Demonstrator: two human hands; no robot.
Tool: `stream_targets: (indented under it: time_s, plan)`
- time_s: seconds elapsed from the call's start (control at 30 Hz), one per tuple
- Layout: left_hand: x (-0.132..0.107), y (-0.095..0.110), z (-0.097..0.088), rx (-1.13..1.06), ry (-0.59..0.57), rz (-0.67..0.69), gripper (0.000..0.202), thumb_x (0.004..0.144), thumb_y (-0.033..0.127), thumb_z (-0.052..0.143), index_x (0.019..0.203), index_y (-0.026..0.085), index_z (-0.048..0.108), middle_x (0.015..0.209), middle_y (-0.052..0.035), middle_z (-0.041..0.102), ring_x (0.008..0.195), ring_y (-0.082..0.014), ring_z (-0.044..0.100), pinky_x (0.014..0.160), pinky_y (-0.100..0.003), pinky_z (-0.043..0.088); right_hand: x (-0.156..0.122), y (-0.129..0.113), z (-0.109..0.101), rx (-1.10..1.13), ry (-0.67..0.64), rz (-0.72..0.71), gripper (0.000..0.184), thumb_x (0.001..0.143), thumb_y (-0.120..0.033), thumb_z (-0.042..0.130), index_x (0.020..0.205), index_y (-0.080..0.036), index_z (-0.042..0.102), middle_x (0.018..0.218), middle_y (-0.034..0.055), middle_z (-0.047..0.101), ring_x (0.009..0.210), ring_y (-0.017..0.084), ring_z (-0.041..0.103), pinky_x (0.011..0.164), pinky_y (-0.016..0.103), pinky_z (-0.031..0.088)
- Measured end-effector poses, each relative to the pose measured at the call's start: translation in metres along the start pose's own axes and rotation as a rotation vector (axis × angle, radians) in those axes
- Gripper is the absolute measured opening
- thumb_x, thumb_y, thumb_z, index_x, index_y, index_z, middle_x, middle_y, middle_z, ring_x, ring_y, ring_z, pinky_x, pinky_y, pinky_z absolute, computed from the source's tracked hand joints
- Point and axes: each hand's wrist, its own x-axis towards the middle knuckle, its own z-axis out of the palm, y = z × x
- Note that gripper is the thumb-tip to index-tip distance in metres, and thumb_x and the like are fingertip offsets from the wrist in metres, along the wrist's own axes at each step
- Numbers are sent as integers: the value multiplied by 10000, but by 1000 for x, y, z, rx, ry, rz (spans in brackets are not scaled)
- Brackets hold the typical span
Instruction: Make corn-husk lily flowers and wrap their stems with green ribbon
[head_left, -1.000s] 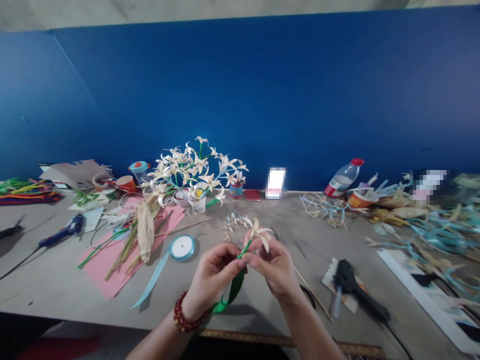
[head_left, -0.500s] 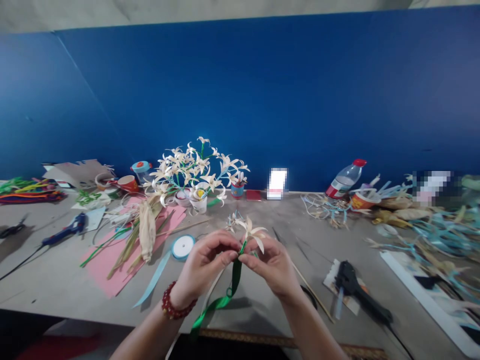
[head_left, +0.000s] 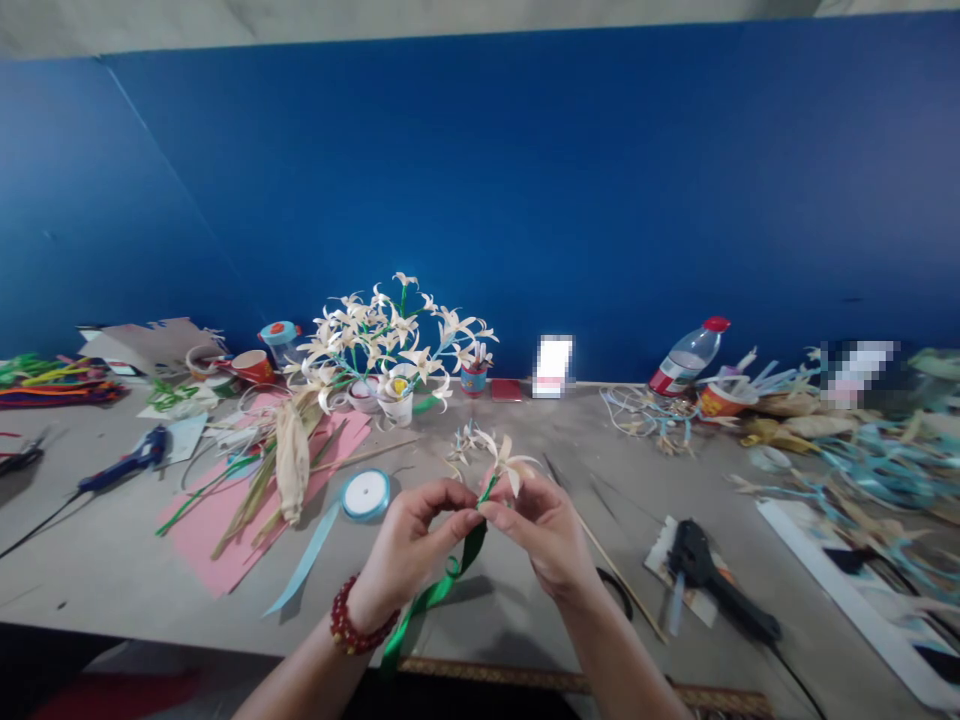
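Between both hands is a handmade flower [head_left: 504, 462] with cream petals and a green-wrapped stem. My right hand [head_left: 546, 525] pinches the stem just below the petals, thumb toward my left hand. My left hand [head_left: 429, 530], with a red bead bracelet at the wrist, is closed at the stem's lower part, where a green ribbon [head_left: 429, 597] begins. The ribbon hangs down in a curl to the table's front edge. The fingertips nearly meet and hide most of the stem.
White flowers [head_left: 386, 335] stand in cups at the back. A blue ribbon roll [head_left: 366, 494] and pink paper [head_left: 202, 540] lie left, near a blue glue gun [head_left: 127, 465]. Rightward are a thin stick [head_left: 622, 580], a black glue gun [head_left: 720, 580], a bottle [head_left: 686, 358] and tangled blue strips [head_left: 892, 465].
The flower has tilted a little to the right, and its head sits slightly further right. My left hand has shifted slightly right and down. Both hands keep their pinch.
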Motion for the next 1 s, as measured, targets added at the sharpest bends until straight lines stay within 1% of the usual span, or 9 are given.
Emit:
stream_targets:
  time_s: [0.1, 0.2, 0.27, 0.43, 0.53, 0.73, 0.87, 0.93, 1.0]
  plan:
    - [0, -2, 0, 49, 7, 26, 177, 865, 326, 682, 812, 157, 690, 787, -41, 695, 734, -152, 588, 675, -236, 449, -1, 0, 1, 52, -7, 51, 185, 706, -281, 844, 687, -218, 672, 807, 5, 595, 780, 162, 547, 700, 274, 441]
    - [0, -3, 0, 47, -2, 38, 176, 869, 319, 669, 811, 154, 679, 761, -40, 681, 709, -150, 573, 653, -237, 441, -1, 0, 3, 116, -3, 121, 204, 682, -260, 861, 677, -213, 663, 835, 1, 588, 772, 148, 545, 693, 257, 444]
    - [0, -3, 2, 43, 13, 43, 162, 870, 297, 657, 802, 151, 672, 741, -37, 667, 696, -146, 560, 646, -236, 436, -2, 1, 3, 154, 3, 149, 210, 669, -253, 871, 682, -212, 666, 837, -3, 582, 765, 140, 545, 687, 245, 449]
    - [-1, -2, 8, -6, 49, 15, 167, 860, 277, 645, 753, 149, 637, 695, -24, 619, 662, -135, 513, 622, -231, 421, -4, 0, 3, 196, -27, 148, 168, 711, -256, 850, 746, -222, 689, 825, -5, 581, 735, 132, 548, 661, 231, 467]
    - [-1, -3, 11, -43, 66, -11, 178, 852, 286, 642, 737, 153, 612, 676, -14, 594, 632, -123, 482, 584, -220, 399, -7, -1, 1, 184, -46, 124, 139, 741, -261, 829, 783, -223, 703, 819, 0, 597, 749, 140, 566, 697, 245, 487]
    - [-3, -4, 14, -87, 92, -46, 170, 827, 287, 655, 726, 161, 602, 661, -3, 574, 608, -119, 475, 546, -211, 383, -11, 3, -3, 86, 24, 101, 103, 775, -302, 793, 799, -224, 731, 842, 21, 657, 828, 180, 612, 795, 301, 514]
    - [-2, -3, 15, -79, 87, -66, 187, 833, 308, 656, 730, 159, 613, 674, -18, 598, 605, -124, 493, 550, -219, 394, -16, 4, -6, -9, 39, 63, 67, 830, -298, 741, 855, -236, 747, 887, 32, 686, 843, 186, 629, 797, 306, 516]
    - [-2, -2, 15, -62, 93, -70, 189, 828, 305, 661, 720, 157, 614, 666, -18, 596, 600, -124, 493, 551, -221, 397, -22, 6, -12, -112, 54, 31, 76, 861, -296, 707, 871, -231, 744, 903, 44, 687, 849, 192, 634, 774, 300, 517]
    - [-2, -4, 14, -42, 102, -75, 192, 821, 304, 668, 710, 157, 615, 651, -13, 588, 596, -123, 491, 553, -219, 399, -32, 9, -24, -263, 89, -28, 103, 888, -296, 669, 880, -220, 738, 927, 59, 682, 878, 203, 638, 775, 301, 518]
